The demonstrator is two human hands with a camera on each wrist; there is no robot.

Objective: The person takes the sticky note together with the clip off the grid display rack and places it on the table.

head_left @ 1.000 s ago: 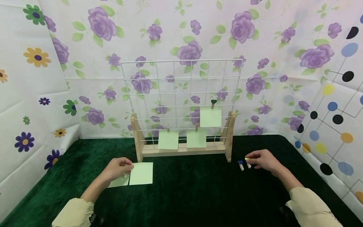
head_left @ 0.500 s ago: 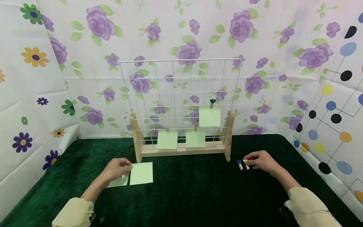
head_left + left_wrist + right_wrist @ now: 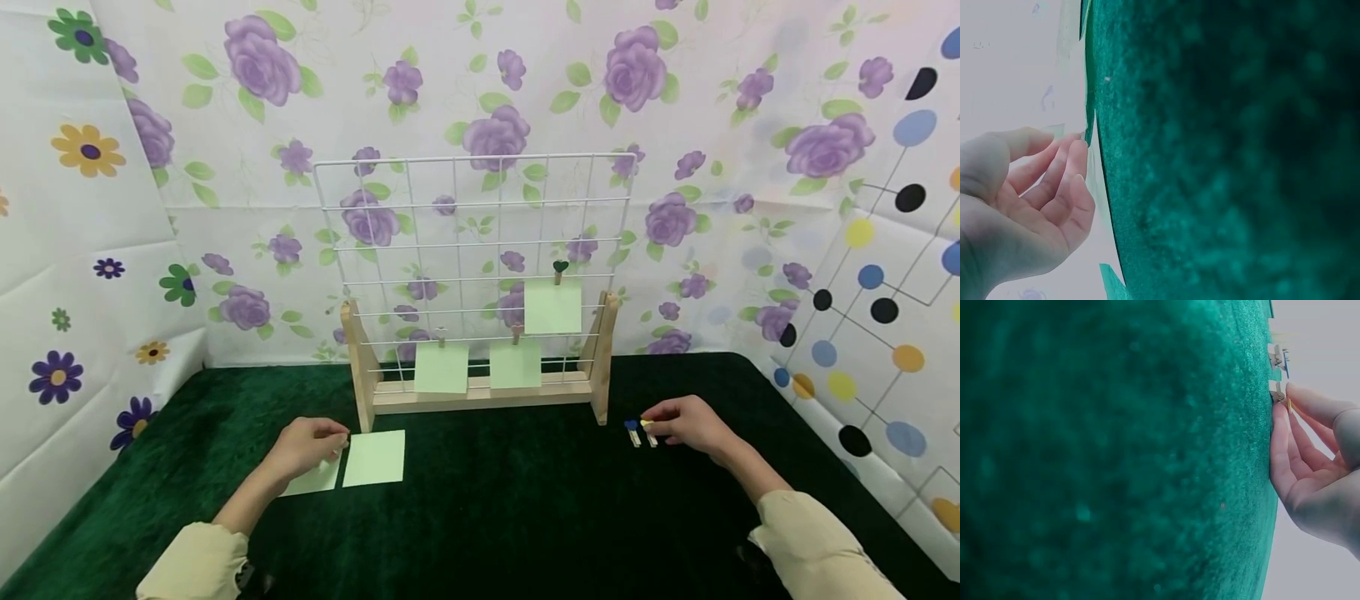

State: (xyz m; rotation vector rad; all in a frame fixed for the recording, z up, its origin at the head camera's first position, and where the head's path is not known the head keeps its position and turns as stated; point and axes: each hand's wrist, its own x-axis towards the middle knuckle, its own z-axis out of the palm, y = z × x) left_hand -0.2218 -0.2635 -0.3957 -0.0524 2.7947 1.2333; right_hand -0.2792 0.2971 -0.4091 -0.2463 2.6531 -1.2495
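In the head view, my left hand [image 3: 303, 448] is over two pale green square paper notes on the dark green cloth. Its thumb and fingertips pinch the upper left corner of the right note [image 3: 375, 460]; the left note [image 3: 313, 478] is partly hidden beneath the hand. Over on the right, my right hand [image 3: 692, 425] pinches the yellow-topped mini clothespin [image 3: 652, 435] between thumb and fingers. A blue-topped mini clothespin [image 3: 633, 432] lies beside it on the cloth. Both clothespins also show near the fingertips in the right wrist view.
A white wire grid rack [image 3: 480, 246] on a wooden stand [image 3: 480, 401] is at the back middle. Three green notes hang on it from small clips, including a dark green heart clip [image 3: 560, 267]. Patterned sheets [image 3: 450, 75] form walls behind and at both sides.
The head view has shifted slightly. The right fingers have settled a little on the yellow-topped clothespin, which stays on the cloth. The left hand has hardly moved at the notes.
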